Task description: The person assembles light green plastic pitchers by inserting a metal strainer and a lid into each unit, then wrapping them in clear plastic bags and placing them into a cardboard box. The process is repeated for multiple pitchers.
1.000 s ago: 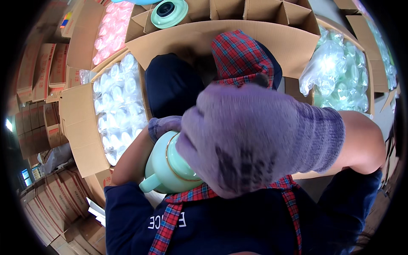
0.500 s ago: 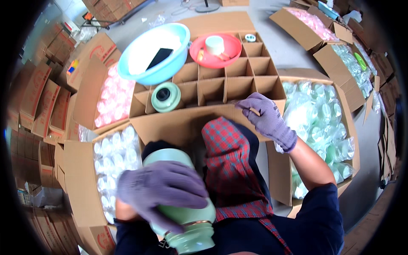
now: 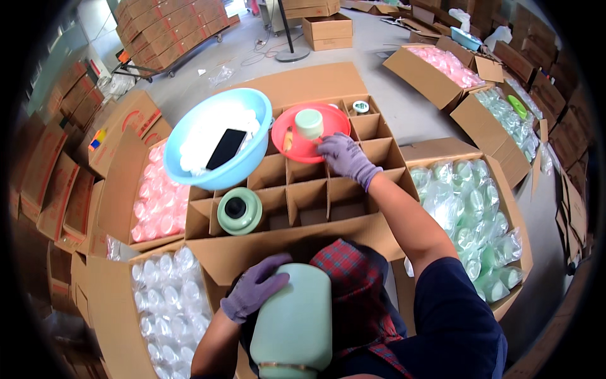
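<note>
A large pale green jar (image 3: pixel 293 316) with a copper-coloured band lies across my lap, its broad end pointing away from me. Around the left side of that end my left hand (image 3: pixel 260 289), in a purple-grey glove, is closed. My gloved right hand (image 3: pixel 346 159) reaches to the near right rim of a red basin (image 3: pixel 293 151). Its fingers are bent together beside a small orange-red piece; what they hold, if anything, is hidden. In the basin stand a pale green cup-shaped piece (image 3: pixel 308 123) and a small yellowish item (image 3: pixel 288 139).
The basin sits on a divided carton (image 3: pixel 307 205), beside a blue basin (image 3: pixel 262 148) holding white pieces and a black phone (image 3: pixel 227 149). A green jar with a dark top (image 3: pixel 240 211) fills one compartment. Boxes of bagged clear (image 3: pixel 170 303), pink (image 3: pixel 161 211) and green pieces (image 3: pixel 470 215) surround me.
My right hand has moved forward and left, from over the carton's near edge to the red basin. The jar has swung more upright in view, and my left hand has shifted to its far end.
</note>
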A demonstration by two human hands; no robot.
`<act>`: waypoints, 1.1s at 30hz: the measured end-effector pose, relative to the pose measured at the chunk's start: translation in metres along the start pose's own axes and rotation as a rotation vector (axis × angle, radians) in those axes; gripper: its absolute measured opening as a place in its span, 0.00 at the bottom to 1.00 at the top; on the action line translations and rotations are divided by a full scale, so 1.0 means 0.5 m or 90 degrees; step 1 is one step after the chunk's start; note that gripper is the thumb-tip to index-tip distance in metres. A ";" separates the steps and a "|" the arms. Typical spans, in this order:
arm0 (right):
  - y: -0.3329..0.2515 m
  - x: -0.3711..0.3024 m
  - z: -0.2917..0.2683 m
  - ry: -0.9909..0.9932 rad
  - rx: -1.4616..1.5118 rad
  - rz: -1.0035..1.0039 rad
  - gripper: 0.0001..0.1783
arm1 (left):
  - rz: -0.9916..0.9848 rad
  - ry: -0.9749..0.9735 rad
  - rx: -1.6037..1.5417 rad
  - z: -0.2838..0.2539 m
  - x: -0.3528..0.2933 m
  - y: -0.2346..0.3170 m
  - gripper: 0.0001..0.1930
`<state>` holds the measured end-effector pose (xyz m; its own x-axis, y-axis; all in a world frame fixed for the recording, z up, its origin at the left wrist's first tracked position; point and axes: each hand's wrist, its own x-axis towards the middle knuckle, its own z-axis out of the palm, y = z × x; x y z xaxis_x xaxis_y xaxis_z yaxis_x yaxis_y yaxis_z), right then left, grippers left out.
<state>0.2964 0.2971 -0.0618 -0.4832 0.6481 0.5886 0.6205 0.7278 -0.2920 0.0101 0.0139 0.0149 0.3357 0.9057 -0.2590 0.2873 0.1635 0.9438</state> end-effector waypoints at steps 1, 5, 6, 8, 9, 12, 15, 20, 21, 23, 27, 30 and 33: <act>0.003 -0.004 0.007 0.000 -0.074 -0.061 0.11 | -0.021 -0.010 -0.034 -0.012 0.011 -0.007 0.16; 0.044 -0.018 -0.020 -0.096 0.064 -0.081 0.20 | 0.097 0.331 -0.068 -0.098 0.026 -0.007 0.04; 0.062 -0.021 -0.026 -0.082 0.082 -0.072 0.22 | 0.167 0.390 -0.103 -0.106 0.036 0.008 0.03; 0.059 -0.004 -0.052 -0.053 0.148 -0.037 0.26 | 0.258 0.359 -0.037 -0.115 0.045 -0.007 0.02; 0.068 0.013 -0.052 -0.037 0.156 -0.031 0.25 | 0.314 0.332 0.024 -0.105 0.051 -0.023 0.04; 0.144 0.048 -0.066 0.006 0.025 0.235 0.21 | 0.474 0.260 0.214 -0.073 0.065 -0.042 0.13; 0.267 0.080 -0.083 -0.014 -0.066 0.539 0.26 | 0.470 0.203 0.277 -0.063 0.047 -0.056 0.13; 0.435 0.148 0.014 -0.110 -0.249 0.461 0.35 | 0.422 0.270 0.107 -0.025 0.046 -0.076 0.22; 0.466 0.160 0.026 -0.179 -0.267 0.485 0.35 | 0.425 0.312 0.054 -0.018 0.059 -0.078 0.23; 0.515 0.161 0.071 -0.255 -0.293 0.541 0.31 | 0.404 0.280 0.073 -0.020 0.054 -0.090 0.23; 0.498 0.163 0.017 -0.209 -0.233 0.521 0.25 | 0.402 0.283 0.080 -0.020 0.046 -0.089 0.23; 0.398 0.183 -0.025 0.033 -0.336 0.479 0.22 | 0.393 0.265 0.073 -0.018 0.043 -0.080 0.24; 0.299 0.217 -0.145 0.051 -0.435 0.292 0.23 | 0.408 0.231 -0.066 -0.024 0.038 -0.099 0.27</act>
<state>0.3815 0.4601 0.0130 -0.0616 0.8104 0.5826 0.9966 0.0821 -0.0088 -0.0083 0.0277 -0.0343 0.0859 0.9055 0.4157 0.0433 -0.4202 0.9064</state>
